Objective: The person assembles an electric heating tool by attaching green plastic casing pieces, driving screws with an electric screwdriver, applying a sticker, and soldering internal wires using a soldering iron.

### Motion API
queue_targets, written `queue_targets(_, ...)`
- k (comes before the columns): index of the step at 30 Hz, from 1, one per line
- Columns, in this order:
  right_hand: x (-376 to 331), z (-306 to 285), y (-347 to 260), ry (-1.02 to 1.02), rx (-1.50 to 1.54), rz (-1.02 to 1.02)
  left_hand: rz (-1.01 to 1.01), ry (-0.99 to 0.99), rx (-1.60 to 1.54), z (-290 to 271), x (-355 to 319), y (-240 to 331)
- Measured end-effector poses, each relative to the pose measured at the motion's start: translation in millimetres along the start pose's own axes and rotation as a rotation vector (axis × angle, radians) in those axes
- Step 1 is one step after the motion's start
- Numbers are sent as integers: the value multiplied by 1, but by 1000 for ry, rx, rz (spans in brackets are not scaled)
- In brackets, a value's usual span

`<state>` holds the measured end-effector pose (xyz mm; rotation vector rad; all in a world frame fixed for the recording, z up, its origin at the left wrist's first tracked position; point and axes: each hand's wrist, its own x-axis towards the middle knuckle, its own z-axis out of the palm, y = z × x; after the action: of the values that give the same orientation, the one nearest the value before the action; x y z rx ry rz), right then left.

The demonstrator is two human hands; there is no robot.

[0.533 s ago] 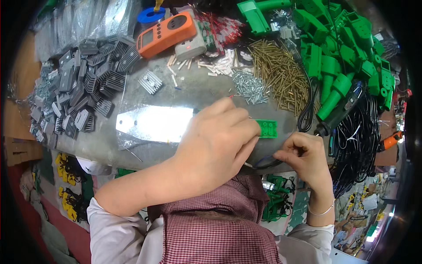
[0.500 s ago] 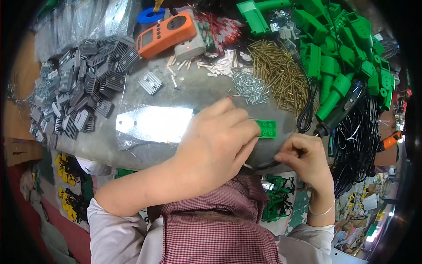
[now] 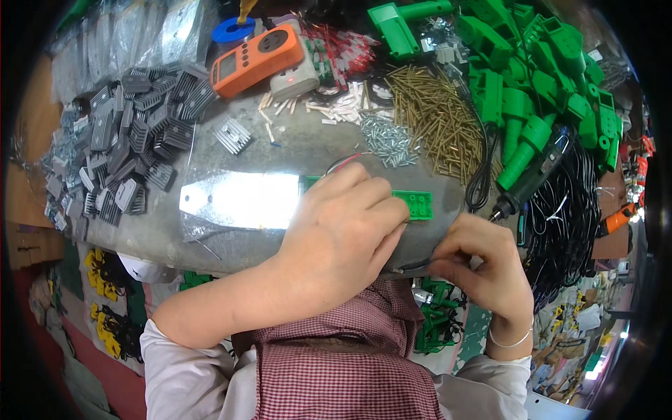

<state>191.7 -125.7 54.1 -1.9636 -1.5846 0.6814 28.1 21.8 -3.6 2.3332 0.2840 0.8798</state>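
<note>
My left hand (image 3: 343,227) lies fingers-down over a flat green plastic part (image 3: 414,204) on the grey worktable (image 3: 308,143), covering most of it; only its right end and a sliver at the left show. A red wire loops out above my fingers. My right hand (image 3: 483,269) is at the table's front edge, just right of the left one, thumb and fingers pinched on a thin dark wire (image 3: 413,266) that runs toward the left hand.
A shiny metal plate (image 3: 238,199) lies left of my hands. Dark heat sinks (image 3: 133,140) pile at left. Behind are brass screws (image 3: 434,119), silver screws (image 3: 388,140), an orange meter (image 3: 255,59), green plastic housings (image 3: 539,77), an electric screwdriver (image 3: 528,185) and black cables (image 3: 567,224).
Almost nothing has moved. My right hand has shifted slightly along the front edge; my left hand stays pressed on the green part.
</note>
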Motion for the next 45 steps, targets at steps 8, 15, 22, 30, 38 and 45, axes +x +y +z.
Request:
queue_targets(8, 10, 4, -8, 63, -83, -231, -36, -55, -31, 0, -3, 2)
queue_targets(15, 24, 24, 3, 326, -266, -442, -84, -80, -159, -3, -4, -3)
queue_targets(22, 28, 28, 0, 302, -296, -435, -367, -15, -505, 1, -5, 8)
queue_targets(30, 27, 26, 14, -131, 793, 279, 99, 55, 33, 3, -5, 0)
queue_targets(38, 16, 40, 19, 324, -309, -372, -10, -6, -98, 5, -4, 1)
queue_targets(45, 20, 24, 23, -383, 1258, 482, 37, -38, -32, 1, -4, 0)
